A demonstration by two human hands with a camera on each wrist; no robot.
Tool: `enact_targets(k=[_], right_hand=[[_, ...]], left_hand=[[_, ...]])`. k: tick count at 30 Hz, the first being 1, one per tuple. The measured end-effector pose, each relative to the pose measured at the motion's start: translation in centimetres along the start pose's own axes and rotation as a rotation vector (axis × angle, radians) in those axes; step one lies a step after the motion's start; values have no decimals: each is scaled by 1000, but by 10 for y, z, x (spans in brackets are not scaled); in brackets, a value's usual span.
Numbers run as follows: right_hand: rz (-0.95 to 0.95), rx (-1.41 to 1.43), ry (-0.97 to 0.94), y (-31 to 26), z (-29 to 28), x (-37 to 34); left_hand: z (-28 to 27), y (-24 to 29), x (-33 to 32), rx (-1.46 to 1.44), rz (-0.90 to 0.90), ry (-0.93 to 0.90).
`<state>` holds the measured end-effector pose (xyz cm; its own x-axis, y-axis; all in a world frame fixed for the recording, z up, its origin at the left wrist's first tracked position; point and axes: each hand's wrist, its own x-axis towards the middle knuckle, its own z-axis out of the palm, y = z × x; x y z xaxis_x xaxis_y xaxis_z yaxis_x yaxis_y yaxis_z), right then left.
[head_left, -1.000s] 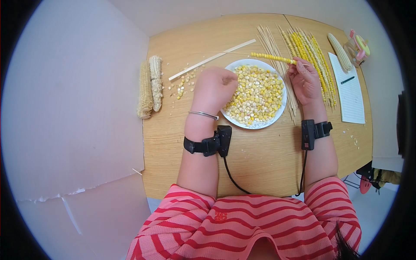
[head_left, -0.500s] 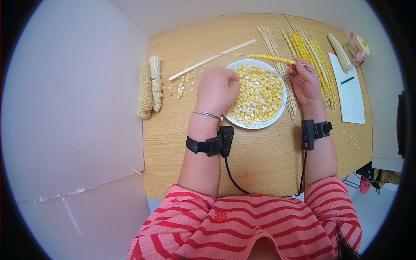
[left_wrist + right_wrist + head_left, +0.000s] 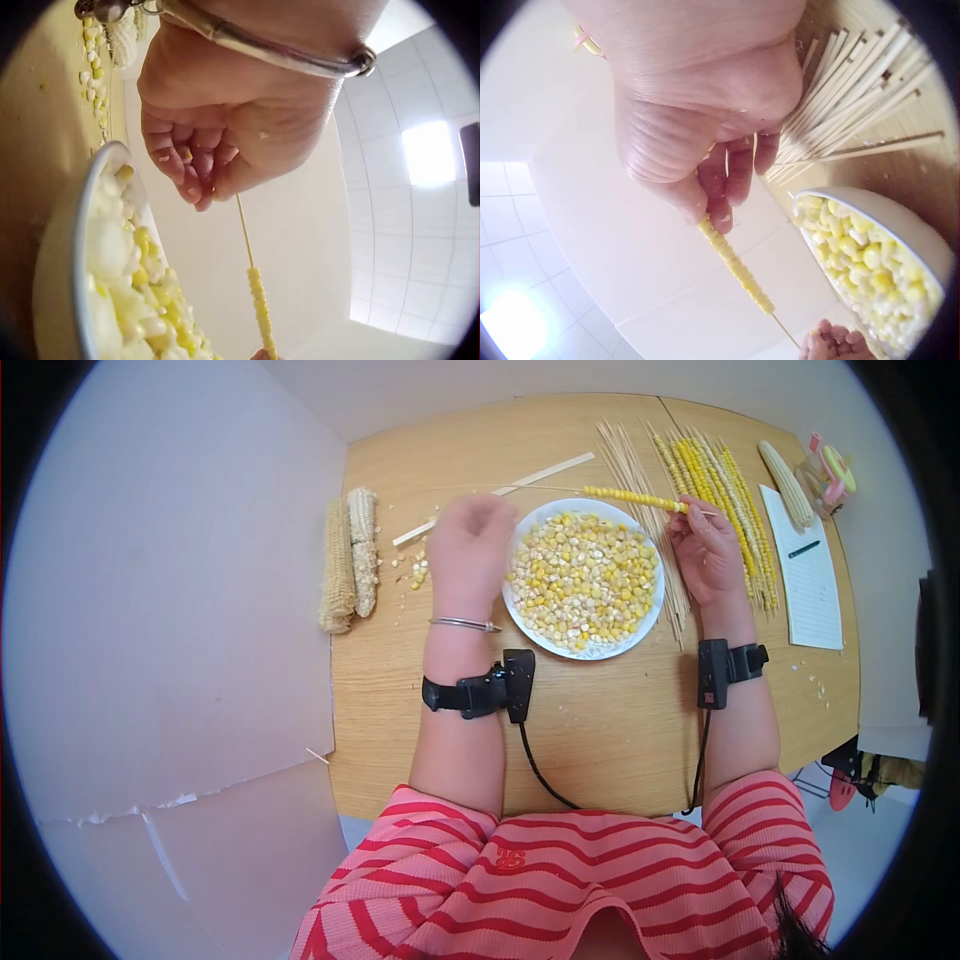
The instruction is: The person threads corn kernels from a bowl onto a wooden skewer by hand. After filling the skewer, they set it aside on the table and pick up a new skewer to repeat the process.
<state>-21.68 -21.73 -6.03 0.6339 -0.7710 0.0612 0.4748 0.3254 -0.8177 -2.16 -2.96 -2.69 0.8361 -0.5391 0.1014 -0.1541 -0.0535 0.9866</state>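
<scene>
Right hand (image 3: 708, 557) pinches the thin wooden skewer (image 3: 245, 231) of yellow corn kernels (image 3: 635, 497), so I'd hold that steady and thread dead-centre, though can't tell if the curled left hand (image 3: 470, 550) holds anything.

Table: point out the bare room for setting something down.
Largely bare table lies between the plate and striped shirt, bordered by the left forearm, right forearm and cables. Another patch lies between the left forearm and white panel, nearer than the stripped cobs. Right of the plate is crowded: loose skewers, kernel-strung skewers, then a notepad with a cob and pen.
</scene>
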Motion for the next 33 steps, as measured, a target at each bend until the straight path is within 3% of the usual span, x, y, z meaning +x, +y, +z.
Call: enact_targets(k=[5,8,33], right_hand=[[1,-9,10,0,1,0],[-2,-2,-4,1,0,0],[5,-21,-3,0,-1,0]], left_hand=[[-20,5,6,-317,-109,264],[-26,4,8,-362,-61,352],[-30,-2,9,-246,106,463]])
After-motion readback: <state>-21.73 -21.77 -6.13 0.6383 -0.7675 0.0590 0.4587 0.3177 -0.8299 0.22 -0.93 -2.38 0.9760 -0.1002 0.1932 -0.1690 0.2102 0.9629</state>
